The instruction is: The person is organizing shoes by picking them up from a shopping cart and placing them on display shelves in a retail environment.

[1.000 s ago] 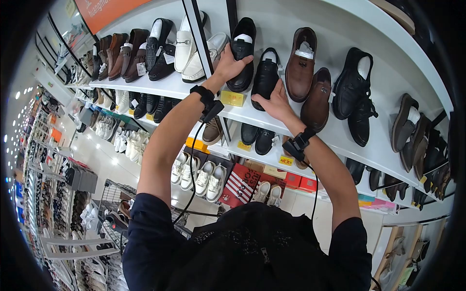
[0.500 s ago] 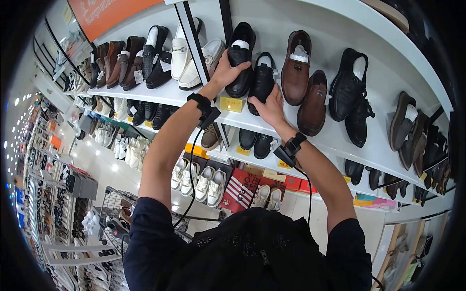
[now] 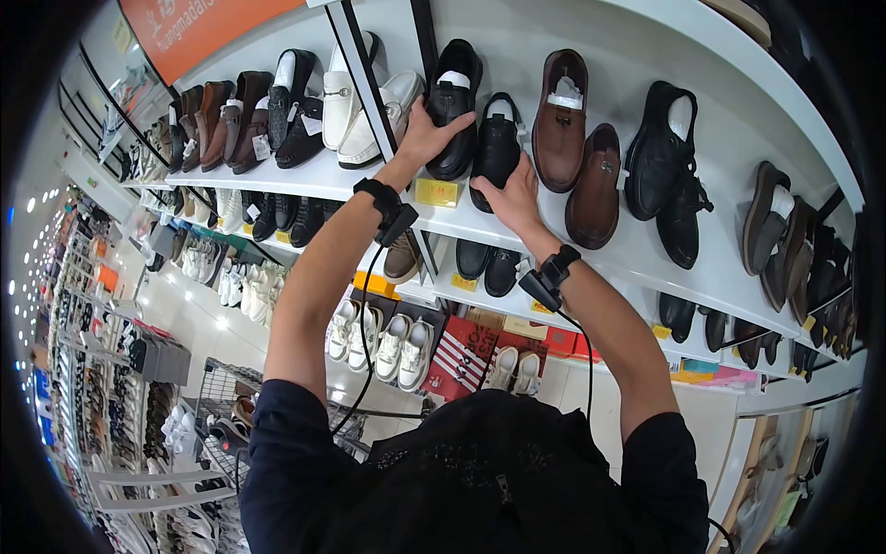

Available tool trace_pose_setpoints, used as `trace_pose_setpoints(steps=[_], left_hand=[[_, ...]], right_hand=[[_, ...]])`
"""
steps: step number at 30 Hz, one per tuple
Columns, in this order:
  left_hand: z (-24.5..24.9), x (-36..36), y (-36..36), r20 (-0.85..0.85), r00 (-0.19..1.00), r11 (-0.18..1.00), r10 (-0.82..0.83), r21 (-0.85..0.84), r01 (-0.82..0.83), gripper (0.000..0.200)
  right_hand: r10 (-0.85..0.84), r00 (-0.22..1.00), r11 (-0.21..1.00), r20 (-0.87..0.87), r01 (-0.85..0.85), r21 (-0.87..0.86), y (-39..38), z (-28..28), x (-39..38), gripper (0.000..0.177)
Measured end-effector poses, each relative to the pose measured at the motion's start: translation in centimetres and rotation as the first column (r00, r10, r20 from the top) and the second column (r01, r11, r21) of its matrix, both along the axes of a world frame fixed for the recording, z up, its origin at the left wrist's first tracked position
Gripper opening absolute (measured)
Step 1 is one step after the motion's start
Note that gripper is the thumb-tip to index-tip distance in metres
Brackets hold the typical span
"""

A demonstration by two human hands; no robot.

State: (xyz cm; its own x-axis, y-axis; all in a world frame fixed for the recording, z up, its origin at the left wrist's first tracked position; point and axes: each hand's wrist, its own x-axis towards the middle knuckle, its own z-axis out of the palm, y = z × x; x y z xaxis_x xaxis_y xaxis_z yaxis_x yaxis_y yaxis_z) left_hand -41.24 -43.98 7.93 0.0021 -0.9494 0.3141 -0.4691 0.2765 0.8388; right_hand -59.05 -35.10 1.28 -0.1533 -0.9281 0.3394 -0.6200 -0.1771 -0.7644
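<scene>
On the white upper shelf, my left hand [image 3: 432, 135] is closed round the left side and front of a black loafer [image 3: 452, 109] with white stuffing, its thumb across the top. My right hand [image 3: 513, 192] grips the lower part of the black shoe beside it [image 3: 499, 143], thumb on the near end and fingers along the right side. Both shoes rest toe down on the shelf. A yellow price tag [image 3: 437, 192] sits on the shelf edge below the left shoe. To the right stands a pair of brown loafers [image 3: 559, 138].
White loafers [image 3: 355, 115] stand left of a black upright. Black lace-up shoes [image 3: 657, 166] and grey shoes [image 3: 773, 231] are farther right. Lower shelves hold sneakers [image 3: 402, 351] and a red box [image 3: 459, 355]. A wire cart [image 3: 221, 388] stands at the lower left.
The view has shifted slightly, so the shelf shoes sit a little higher in the picture. Both hands keep their hold on the two black shoes.
</scene>
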Motion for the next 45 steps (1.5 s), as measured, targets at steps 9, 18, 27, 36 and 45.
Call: trace_pose_setpoints(steps=[9,18,27,36,45], left_hand=[[-2.1,0.5,5.8,0.037,0.998,0.977,-0.045,-0.207,0.052,0.113],[-0.8,1.1,14.3,-0.126,0.979,0.947,-0.159,-0.301,0.115,0.073],[3.4,-2.3,24.5,-0.333,0.809,0.868,-0.484,-0.304,0.393,0.023],[2.7,-3.1,41.2,-0.266,0.889,0.928,-0.372,-0.096,0.359,0.017],[-0.7,0.8,63.9,-0.29,0.932,0.976,0.215,0.097,-0.195,0.017]], right_hand=[[0.047,0.992,0.992,0.117,-0.033,-0.122,0.8,0.2,-0.1,0.114],[0.059,0.98,0.991,0.191,-0.034,-0.131,4.2,0.6,-0.7,0.1],[0.405,0.843,0.91,0.354,-0.408,-0.07,16.1,2.6,-4.3,0.069],[0.635,0.522,0.717,0.569,-0.673,-0.183,23.6,6.7,-6.7,0.029],[0.751,0.163,0.372,0.64,-0.905,-0.206,30.8,3.7,3.3,0.023]])
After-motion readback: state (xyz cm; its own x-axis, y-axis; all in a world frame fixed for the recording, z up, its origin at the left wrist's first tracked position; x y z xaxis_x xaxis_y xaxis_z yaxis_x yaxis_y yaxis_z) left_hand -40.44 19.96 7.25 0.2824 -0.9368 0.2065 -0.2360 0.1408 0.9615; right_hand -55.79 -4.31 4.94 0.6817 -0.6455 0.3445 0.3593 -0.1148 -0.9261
